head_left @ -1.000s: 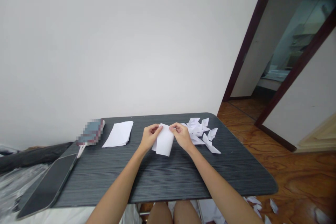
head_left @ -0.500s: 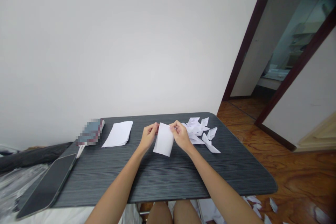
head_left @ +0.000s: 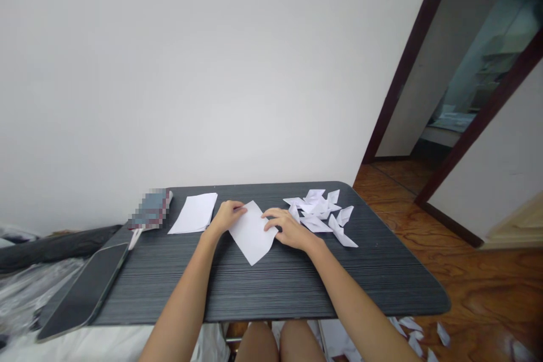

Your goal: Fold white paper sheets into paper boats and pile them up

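Two bare hands at a white sheet of paper [head_left: 251, 237] on a dark table [head_left: 271, 297].

Nearest, at the left, lies a dark flat device [head_left: 85, 288]; farther in, the sheet sits cornerwise between the hands, one point toward the person. The right hand [head_left: 289, 229] has its fingers loosely spread and curved over the sheet's right side; the left hand [head_left: 227, 216] has thumb and fingers drawn in at the upper left edge, though whether they pinch it I cannot quite tell. Folded white pieces [head_left: 315, 224] lie rightward, stacked sheets [head_left: 193, 214] leftward, a pale wall [head_left: 254, 68] behind.
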{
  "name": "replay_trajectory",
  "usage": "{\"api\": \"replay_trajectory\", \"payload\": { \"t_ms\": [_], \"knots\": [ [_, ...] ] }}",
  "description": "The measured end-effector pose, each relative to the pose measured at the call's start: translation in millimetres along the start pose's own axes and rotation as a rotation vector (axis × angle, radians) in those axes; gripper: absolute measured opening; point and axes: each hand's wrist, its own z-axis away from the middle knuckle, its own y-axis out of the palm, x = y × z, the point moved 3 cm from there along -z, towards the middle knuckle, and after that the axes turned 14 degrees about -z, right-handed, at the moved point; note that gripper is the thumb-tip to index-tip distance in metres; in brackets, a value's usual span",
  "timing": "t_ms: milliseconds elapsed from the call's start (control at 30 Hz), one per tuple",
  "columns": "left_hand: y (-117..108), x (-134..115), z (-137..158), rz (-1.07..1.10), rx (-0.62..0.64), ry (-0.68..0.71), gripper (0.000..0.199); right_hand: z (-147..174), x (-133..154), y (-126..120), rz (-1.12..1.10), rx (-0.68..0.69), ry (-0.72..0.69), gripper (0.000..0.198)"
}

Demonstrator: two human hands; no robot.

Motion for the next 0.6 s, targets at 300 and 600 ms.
{"api": "replay_trajectory", "payload": {
  "t_ms": [300,600],
  "knots": [
    [7,-12,1,0.132,0.004,0.010,0.026,-7,-9,-1,-0.537,-0.148,0.252,0.017],
    [3,0,-1,0.185,-0.003,-0.062,0.027,-1,-4,-2,-0.337,0.120,0.184,0.019]
  ]
}}
